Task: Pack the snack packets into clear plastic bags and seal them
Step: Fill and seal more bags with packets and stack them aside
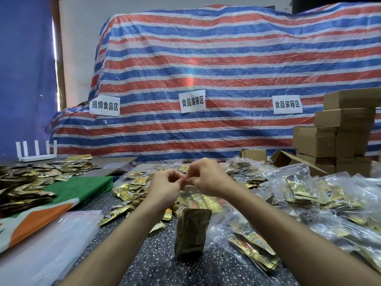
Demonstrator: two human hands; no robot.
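- head view: the left hand (165,185) and the right hand (208,178) meet above the middle of the counter (156,263), fingertips almost touching.
- each hand's grip is narrow, thumb and fingers pinched on the top edge of a clear plastic bag (186,193) that hangs straight down between the forearms.
- inside the bag, gold snack packets (206,201) sit in the upper part and an olive-brown packet (192,232) stands upright at the bottom, its lower end down at the speckled counter surface.
- just left of the hanging bag, loose gold packets (127,190) lie scattered, some touching the bag's left side.
- to the right, filled bags (309,195) are heaped from beside the right forearm out to the right edge of the view; one lies just beside the hanging bag's lower right corner.
- bare counter shows in front of the bag and between the forearms, down to the near edge of the view.
- lower left, a stack of empty clear bags (61,234) lies flat, beside the left forearm.
- behind it, a green and orange sheet (78,188) lies partly under a dark pile of packets (26,182).
- at the back, a striped tarp (206,69) with three paper signs (192,102) closes off the far edge.
- cardboard boxes (340,131) are stacked at the right rear, a white router (37,155) at the left rear.
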